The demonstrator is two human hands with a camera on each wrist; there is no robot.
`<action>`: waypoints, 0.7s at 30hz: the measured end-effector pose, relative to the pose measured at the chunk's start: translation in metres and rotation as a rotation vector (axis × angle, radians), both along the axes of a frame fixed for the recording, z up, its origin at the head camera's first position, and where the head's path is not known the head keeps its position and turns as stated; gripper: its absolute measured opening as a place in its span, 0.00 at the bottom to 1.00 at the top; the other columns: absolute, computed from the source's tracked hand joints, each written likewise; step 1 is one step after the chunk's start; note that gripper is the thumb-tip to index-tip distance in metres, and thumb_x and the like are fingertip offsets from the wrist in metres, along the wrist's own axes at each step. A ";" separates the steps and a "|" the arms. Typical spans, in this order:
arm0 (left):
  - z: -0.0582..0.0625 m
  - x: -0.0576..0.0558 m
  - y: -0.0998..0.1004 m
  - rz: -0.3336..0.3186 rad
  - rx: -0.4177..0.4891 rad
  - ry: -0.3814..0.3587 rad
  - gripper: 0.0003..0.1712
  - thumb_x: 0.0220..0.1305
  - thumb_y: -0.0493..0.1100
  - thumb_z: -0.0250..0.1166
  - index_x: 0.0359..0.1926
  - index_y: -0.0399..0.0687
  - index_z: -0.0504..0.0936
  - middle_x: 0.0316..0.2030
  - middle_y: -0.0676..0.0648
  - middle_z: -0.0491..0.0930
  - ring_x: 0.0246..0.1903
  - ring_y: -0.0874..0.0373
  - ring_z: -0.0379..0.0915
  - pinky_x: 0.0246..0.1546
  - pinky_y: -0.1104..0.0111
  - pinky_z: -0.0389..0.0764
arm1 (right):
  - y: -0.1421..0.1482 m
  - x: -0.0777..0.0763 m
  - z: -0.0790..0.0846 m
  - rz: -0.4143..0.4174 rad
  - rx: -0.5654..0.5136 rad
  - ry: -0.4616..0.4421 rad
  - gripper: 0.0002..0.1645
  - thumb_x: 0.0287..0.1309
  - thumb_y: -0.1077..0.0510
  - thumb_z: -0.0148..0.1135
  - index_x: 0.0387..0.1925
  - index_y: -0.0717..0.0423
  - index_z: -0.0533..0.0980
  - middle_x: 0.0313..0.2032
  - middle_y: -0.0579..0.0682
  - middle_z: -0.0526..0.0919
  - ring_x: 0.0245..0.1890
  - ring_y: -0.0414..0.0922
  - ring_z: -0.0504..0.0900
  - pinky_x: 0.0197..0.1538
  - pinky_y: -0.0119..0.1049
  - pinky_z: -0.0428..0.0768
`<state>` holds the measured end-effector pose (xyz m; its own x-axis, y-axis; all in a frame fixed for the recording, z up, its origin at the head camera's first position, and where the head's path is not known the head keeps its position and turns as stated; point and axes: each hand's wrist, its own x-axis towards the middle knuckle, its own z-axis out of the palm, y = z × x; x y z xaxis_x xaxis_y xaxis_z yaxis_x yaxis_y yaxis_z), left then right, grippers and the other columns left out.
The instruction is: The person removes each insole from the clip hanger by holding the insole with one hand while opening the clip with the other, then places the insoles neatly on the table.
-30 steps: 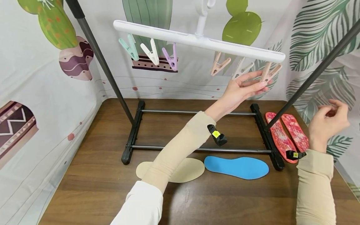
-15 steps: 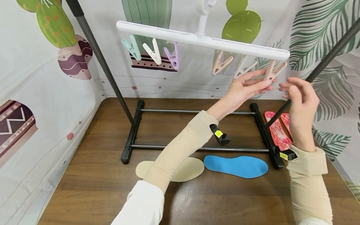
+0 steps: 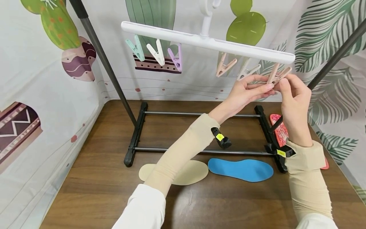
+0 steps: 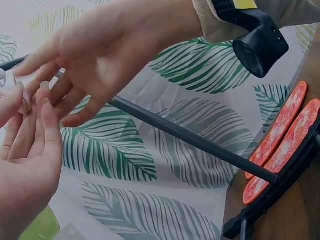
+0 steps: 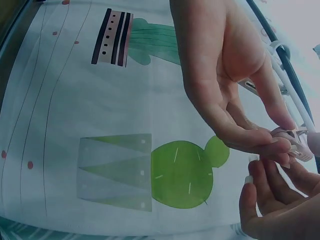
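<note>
A white bar hanger (image 3: pixel 206 41) carries several plastic clothespins along its underside. Thumb and fingers of my left hand (image 3: pixel 243 92) pinch the pale pink clothespin (image 3: pixel 272 75) at the bar's right end. From the other side, my right hand (image 3: pixel 297 106) has its thumb and bent fingers on the same clothespin. In the right wrist view, a right thumb tip and the left fingertips meet at this clothespin (image 5: pixel 301 152). Just left of it hang a white clothespin (image 3: pixel 245 71) and another pink clothespin (image 3: pixel 224 67). Part of the held clothespin is hidden behind fingers.
Purple (image 3: pixel 176 60), white (image 3: pixel 156 54) and mint (image 3: pixel 136 49) clothespins hang on the left. Below, a black rack base stands on the wooden table (image 3: pixel 85 190). A beige insole (image 3: pixel 190 173), a blue insole (image 3: pixel 240 170) and red patterned insoles (image 4: pixel 280 135) lie around it.
My right hand has moved in from the far right to the pink clothespin. The left hand keeps its pinch there. The hanger has shifted slightly right.
</note>
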<state>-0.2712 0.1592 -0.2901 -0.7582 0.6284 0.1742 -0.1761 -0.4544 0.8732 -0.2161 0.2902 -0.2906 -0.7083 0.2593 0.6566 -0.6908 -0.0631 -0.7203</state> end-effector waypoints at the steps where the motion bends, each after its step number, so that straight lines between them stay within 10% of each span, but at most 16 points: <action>1: 0.000 0.000 -0.001 0.000 -0.001 0.000 0.18 0.66 0.29 0.57 0.57 0.31 0.72 0.54 0.25 0.74 0.54 0.38 0.76 0.50 0.65 0.83 | -0.001 -0.001 0.001 -0.007 0.001 0.002 0.10 0.60 0.67 0.62 0.42 0.69 0.81 0.34 0.50 0.86 0.33 0.39 0.81 0.41 0.27 0.75; 14: -0.024 -0.015 -0.020 -0.041 -0.083 0.102 0.16 0.69 0.31 0.56 0.56 0.30 0.72 0.55 0.30 0.76 0.46 0.48 0.82 0.53 0.65 0.81 | 0.005 -0.015 0.006 -0.052 0.041 0.049 0.11 0.58 0.67 0.64 0.41 0.72 0.80 0.33 0.52 0.86 0.32 0.41 0.80 0.41 0.31 0.75; 21: -0.043 -0.031 -0.047 0.042 -0.387 0.304 0.15 0.69 0.39 0.59 0.53 0.36 0.78 0.50 0.38 0.83 0.42 0.57 0.83 0.47 0.69 0.83 | 0.005 -0.019 0.005 -0.030 0.044 0.054 0.07 0.62 0.64 0.61 0.38 0.67 0.80 0.36 0.54 0.85 0.34 0.43 0.81 0.39 0.31 0.77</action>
